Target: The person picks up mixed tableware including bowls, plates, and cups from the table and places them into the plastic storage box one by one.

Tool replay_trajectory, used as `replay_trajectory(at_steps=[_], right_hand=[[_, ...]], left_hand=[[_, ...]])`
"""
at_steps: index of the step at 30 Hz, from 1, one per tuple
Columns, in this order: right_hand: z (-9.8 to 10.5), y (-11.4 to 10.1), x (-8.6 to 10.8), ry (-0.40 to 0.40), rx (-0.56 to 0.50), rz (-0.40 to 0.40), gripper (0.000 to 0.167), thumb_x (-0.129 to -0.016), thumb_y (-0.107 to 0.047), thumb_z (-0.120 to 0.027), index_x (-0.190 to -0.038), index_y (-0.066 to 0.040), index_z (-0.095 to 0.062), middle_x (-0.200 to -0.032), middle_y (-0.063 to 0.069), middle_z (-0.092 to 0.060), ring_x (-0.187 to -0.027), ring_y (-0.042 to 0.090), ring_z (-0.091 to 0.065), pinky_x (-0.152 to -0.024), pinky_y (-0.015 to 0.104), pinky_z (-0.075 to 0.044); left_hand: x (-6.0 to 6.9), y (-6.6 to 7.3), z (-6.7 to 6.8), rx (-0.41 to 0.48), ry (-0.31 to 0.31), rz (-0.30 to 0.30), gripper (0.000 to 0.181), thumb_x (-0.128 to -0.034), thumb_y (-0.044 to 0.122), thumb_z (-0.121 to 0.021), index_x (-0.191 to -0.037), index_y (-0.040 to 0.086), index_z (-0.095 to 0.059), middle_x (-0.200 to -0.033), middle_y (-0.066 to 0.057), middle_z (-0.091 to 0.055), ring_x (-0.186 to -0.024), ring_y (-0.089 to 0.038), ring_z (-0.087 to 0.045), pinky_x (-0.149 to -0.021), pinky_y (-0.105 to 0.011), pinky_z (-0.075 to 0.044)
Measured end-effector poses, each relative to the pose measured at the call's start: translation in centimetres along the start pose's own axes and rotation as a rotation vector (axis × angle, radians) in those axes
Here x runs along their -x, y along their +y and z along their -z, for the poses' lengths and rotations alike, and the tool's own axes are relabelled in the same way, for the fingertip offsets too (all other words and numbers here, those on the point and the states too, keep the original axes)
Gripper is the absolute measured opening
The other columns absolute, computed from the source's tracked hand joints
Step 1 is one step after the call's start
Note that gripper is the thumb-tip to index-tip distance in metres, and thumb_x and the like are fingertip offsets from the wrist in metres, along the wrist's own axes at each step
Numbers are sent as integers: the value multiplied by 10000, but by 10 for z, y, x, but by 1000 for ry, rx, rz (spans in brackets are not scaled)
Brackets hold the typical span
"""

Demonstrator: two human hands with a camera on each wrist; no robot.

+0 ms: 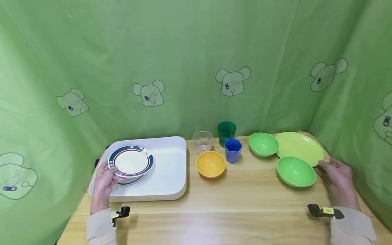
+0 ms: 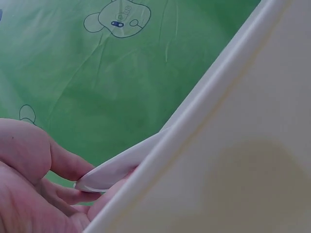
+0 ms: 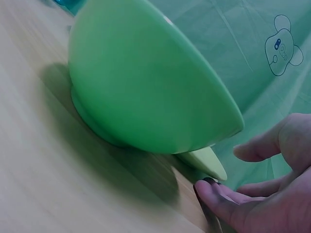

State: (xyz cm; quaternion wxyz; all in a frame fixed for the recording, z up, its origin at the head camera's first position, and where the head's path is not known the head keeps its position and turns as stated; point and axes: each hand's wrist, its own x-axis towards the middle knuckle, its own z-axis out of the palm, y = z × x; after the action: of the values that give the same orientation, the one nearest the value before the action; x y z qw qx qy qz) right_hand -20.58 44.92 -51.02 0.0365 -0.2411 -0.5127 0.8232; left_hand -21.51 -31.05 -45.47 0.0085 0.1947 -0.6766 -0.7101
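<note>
My left hand [image 1: 103, 185] [image 2: 29, 179] grips the near-left edge of a white plate [image 1: 130, 162] [image 2: 121, 167] with a dark green and red rim, thumb on top. Another plate [image 1: 132, 181] shows below it at the left of the white tray [image 1: 169, 166] [image 2: 233, 92]. On the right, my right hand [image 1: 338, 177] [image 3: 277, 196] is at the near-right edge of a yellow-green plate [image 1: 301, 149] [image 3: 206, 161], thumb and fingers apart; whether the fingertips touch it cannot be told. A green bowl [image 1: 296, 172] [image 3: 146, 82] stands left of this hand.
Between tray and plate stand a clear cup [image 1: 202, 143], a dark green cup [image 1: 226, 132], a blue cup [image 1: 233, 151], an orange bowl [image 1: 211, 164] and another green bowl [image 1: 263, 144]. A green curtain [image 1: 183, 68] [image 2: 121, 87] [image 3: 243, 48] surrounds the table's back and sides.
</note>
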Motion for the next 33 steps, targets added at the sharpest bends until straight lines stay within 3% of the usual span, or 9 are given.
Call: replay_trajectory(at_steps=[3, 6, 11, 14, 18, 24, 25, 29, 33], right_hand=[[0, -1, -2, -5, 10, -2, 1074, -943, 51, -683, -1598, -111, 152, -815, -24, -665, -838, 85, -705, -881, 197, -582], [0, -2, -2, -15, 18, 2, 1069, -945, 59, -674, -1584, -76, 172, -797, -33, -657, -814, 79, -699, -880, 209, -587], [-2, -3, -3, -25, 32, 6, 1033, -960, 57, -652, -1580, -51, 168, -799, -41, -652, -813, 83, -698, -879, 224, -593], [-3, -3, -3, -28, 32, 2, 1038, -960, 49, -661, -1584, -55, 161, -814, -32, -661, -807, 93, -703, -855, 224, -601], [-6, -3, -3, -43, 33, 8, 1069, -939, 70, -682, -1578, -34, 169, -812, -25, -681, -799, 107, -720, -828, 227, -609], [-7, -3, -5, -19, 18, 15, 1066, -915, 121, -674, -1590, -24, 138, -807, -20, -683, -777, 117, -725, -799, 233, -618], [-7, -3, -5, -8, 17, 13, 1067, -910, 126, -678, -1594, -27, 126, -882, -38, -683, -778, 119, -727, -802, 236, -618], [-8, -3, -5, 5, -6, 1, 1095, -879, 164, -685, -1593, -30, 123, -856, -48, -674, -783, 142, -738, -815, 261, -621], [-9, -3, -5, 2, -32, 1, 1130, -847, 202, -689, -1600, -37, 119, -778, -27, -658, -807, 156, -744, -842, 263, -612]], left_hand=[[0, -1, 2, -29, 16, 17, 708, -1034, -43, -391, -1639, 35, -32, -1179, -152, -572, -735, -80, -676, -718, -263, -636], [-1, -3, 4, -63, 20, 28, 719, -1030, -40, -406, -1638, 34, -30, -1093, -88, -581, -708, -80, -657, -683, -253, -635], [-4, -5, 6, -131, 19, 22, 715, -1025, -36, -403, -1629, 4, -21, -1282, -263, -518, -700, -73, -635, -658, -254, -632], [-5, -5, 7, -165, 6, 26, 707, -1033, -23, -383, -1623, -4, 5, -1452, -376, -372, -733, -72, -629, -685, -264, -634], [-6, -4, 11, -206, -4, 44, 708, -1042, 0, -364, -1616, -4, 50, -1586, -388, -182, -820, -73, -597, -730, -253, -629], [-7, -1, 15, -248, -21, 56, 717, -1050, 30, -373, -1599, -23, 85, -1627, -380, -24, -876, -85, -571, -773, -238, -621], [-8, -1, 15, -258, -25, 56, 715, -1049, 33, -371, -1595, -31, 85, -1628, -380, -3, -880, -88, -573, -777, -241, -621], [-7, 0, 16, -313, -29, 52, 707, -1044, 40, -366, -1583, -62, 78, -1619, -392, -26, -844, -88, -588, -758, -243, -619], [-7, 0, 19, -373, -33, 45, 708, -1043, 54, -368, -1577, -75, 77, -1572, -424, -174, -715, -85, -601, -689, -240, -609]])
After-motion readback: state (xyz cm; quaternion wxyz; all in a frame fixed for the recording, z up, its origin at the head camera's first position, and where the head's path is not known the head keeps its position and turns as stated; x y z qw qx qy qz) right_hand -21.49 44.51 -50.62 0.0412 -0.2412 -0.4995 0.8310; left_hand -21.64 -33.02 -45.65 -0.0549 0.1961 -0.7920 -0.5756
